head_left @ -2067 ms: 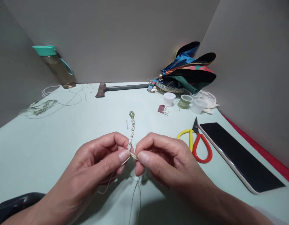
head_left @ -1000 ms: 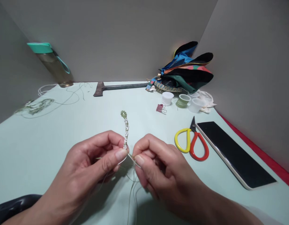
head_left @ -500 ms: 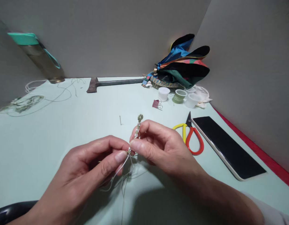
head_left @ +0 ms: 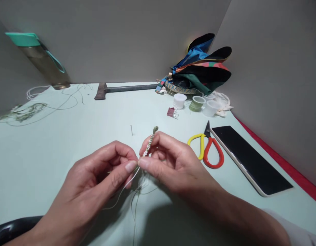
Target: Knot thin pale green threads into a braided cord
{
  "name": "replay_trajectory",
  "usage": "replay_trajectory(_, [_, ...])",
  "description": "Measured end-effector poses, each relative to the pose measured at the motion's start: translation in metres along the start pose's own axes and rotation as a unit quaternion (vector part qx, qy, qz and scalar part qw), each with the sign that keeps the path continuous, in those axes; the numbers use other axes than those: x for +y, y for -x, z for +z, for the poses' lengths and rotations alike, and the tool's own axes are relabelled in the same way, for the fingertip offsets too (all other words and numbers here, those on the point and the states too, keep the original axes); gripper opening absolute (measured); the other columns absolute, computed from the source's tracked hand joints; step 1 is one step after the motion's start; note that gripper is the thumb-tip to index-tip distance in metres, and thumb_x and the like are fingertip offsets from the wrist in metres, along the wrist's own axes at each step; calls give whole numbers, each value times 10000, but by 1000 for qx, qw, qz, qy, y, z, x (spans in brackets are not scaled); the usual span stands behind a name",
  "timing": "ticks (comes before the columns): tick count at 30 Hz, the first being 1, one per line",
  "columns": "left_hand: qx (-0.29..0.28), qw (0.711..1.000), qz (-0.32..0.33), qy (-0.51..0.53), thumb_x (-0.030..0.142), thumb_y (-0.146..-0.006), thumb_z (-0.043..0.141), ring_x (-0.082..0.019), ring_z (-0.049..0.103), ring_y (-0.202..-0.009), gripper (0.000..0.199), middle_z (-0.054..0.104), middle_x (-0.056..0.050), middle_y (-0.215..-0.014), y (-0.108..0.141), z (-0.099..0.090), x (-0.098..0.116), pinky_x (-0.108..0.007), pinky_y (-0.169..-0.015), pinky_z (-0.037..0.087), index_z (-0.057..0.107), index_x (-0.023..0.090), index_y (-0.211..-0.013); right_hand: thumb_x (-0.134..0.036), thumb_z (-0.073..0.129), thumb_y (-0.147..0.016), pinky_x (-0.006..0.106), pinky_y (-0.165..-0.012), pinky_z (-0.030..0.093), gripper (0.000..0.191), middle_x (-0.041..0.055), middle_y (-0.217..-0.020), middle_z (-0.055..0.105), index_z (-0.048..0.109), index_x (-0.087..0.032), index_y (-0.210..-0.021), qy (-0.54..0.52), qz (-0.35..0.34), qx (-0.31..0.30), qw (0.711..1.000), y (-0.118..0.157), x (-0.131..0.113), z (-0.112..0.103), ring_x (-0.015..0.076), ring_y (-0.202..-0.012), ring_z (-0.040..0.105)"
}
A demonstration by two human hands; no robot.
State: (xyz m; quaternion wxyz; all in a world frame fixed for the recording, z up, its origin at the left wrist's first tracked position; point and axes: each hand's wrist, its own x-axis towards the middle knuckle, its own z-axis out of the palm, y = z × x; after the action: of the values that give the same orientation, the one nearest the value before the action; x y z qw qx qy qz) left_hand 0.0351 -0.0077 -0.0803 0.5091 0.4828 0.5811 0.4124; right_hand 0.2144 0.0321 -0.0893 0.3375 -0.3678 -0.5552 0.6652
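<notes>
Between my hands is a narrow braided cord [head_left: 148, 146] in green and white, with a small green loop at its upper end. My right hand [head_left: 170, 159] pinches the braid between thumb and forefinger, and the looped end sticks up past the fingers. My left hand [head_left: 104, 177] is closed at the braid's lower end, thumb and forefinger pressed together on the cords there. Several loose cords [head_left: 134, 205], white and green, hang from that point down over the table. The fingertips hide the knot where the cords meet.
Yellow-and-red scissors [head_left: 207, 145] and a phone [head_left: 252, 159] lie to the right. Beyond are a nail [head_left: 131, 130], binder clip [head_left: 172, 112], thread spools [head_left: 197, 104], a hammer [head_left: 127, 89] and a folded umbrella [head_left: 198, 73]. A bottle [head_left: 42, 63] and tangled cords [head_left: 29, 112] are at left.
My fingertips have come together over the braid's lower end, covering the knot that showed before. The looped end has turned edge-on. My left fingers are more curled.
</notes>
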Motion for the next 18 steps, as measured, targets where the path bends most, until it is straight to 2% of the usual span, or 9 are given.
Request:
replay_trajectory(6, [17, 998, 23, -55, 470, -875, 715, -108, 383, -558, 250, 528, 72, -603, -1, 1, 0, -200, -500, 313, 671, 268, -734, -207, 763, -870, 227, -549, 305, 140, -85, -645, 457, 633, -243, -908, 3, 16, -3, 1000, -2, 4, 2, 94, -602, 404])
replay_trajectory(13, [25, 993, 31, -107, 479, -908, 647, -121, 363, -552, 248, 499, 73, -610, -1, 2, 0, -235, -484, 291, 660, 273, -771, -204, 659, -936, 205, -495, 280, 62, -78, -637, 445, 629, -227, -887, 36, 24, 2, 999, -3, 4, 3, 85, -564, 394])
replay_trajectory(16, [9, 990, 42, -135, 478, -918, 620, -131, 384, -577, 244, 508, 72, -616, -2, 0, 0, -240, -517, 314, 655, 277, -784, -176, 643, -924, 193, -505, 303, 75, -77, -657, 432, 630, -232, -874, 62, 16, 10, 998, -2, 5, 1, 81, -573, 388])
replay_trajectory(18, [-15, 986, 52, -155, 476, -928, 598, -148, 471, -631, 242, 595, 54, -673, -4, -2, 0, -250, -578, 372, 669, 282, -802, -153, 627, -912, 189, -504, 311, 86, -75, -663, 437, 630, -233, -879, 65, 19, 16, 998, -2, 5, 1, 81, -572, 398])
